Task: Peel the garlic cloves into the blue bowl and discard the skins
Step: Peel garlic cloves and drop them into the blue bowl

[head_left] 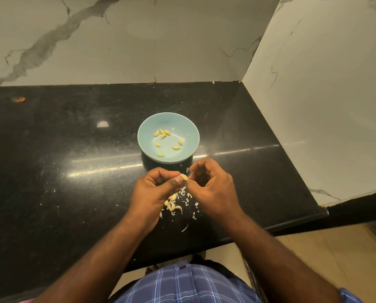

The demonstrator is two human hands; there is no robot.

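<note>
Littering countertop (51, 171): skins (183, 194), unpeeled cloves (171, 204).

Unpeeled cloves (171, 203) partly hidden by left hand (154, 190) — count unclear

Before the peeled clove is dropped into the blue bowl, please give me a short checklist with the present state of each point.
1. Garlic clove pinched in left hand: ok.
2. Clove fully free of skin: cannot tell; right hand is at its tip.
3. Round light-blue ceramic bowl upright on black stone counter, just beyond the hands: ok.
4. Bowl holds only yellow peeled cloves, no skins: ok.
5. Pale papery skins discarded: not ok; scattered on the counter under the hands.
6. Unpeeled cloves remaining: ok, a small pile.
</note>
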